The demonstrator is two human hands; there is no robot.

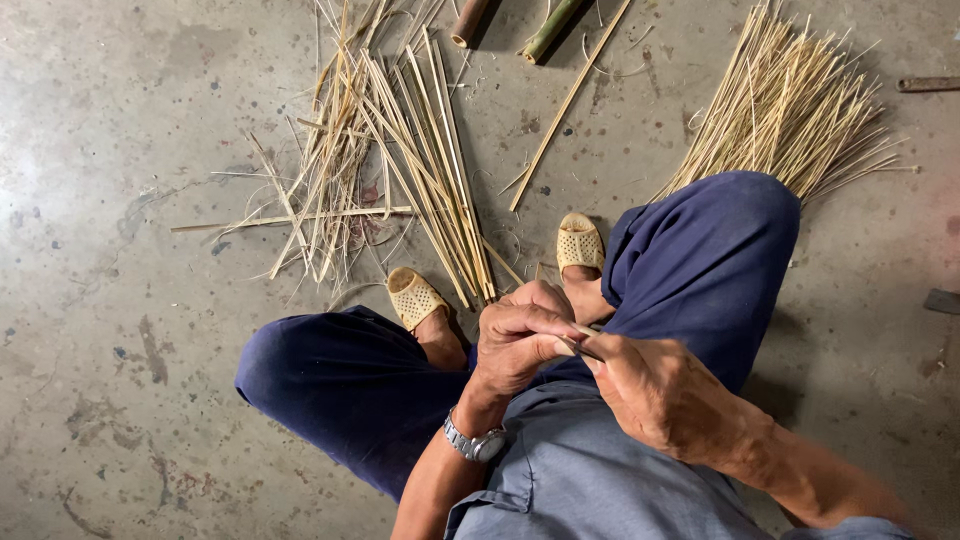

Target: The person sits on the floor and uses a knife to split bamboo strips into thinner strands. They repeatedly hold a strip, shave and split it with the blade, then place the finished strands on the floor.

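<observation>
The left hand (520, 340) was clenched around a thin bamboo sliver (583, 346) above the lap, the right hand (655, 390) pinching its near end. Splitting seemed underway; next needed steady, even pull. 2 strip piles (400, 160) lay far.

place: craft workshop | cues: bare concrete floor (120, 150); split bamboo strips (400, 150); bamboo poles (548, 28)

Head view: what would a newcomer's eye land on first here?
The two hands meet at centre, the left hand and right hand pinching a thin strip between them above the person's lap. On the concrete floor ahead, loose bamboo strips fan out past the sandals, with a tidier bundle at upper right.
</observation>
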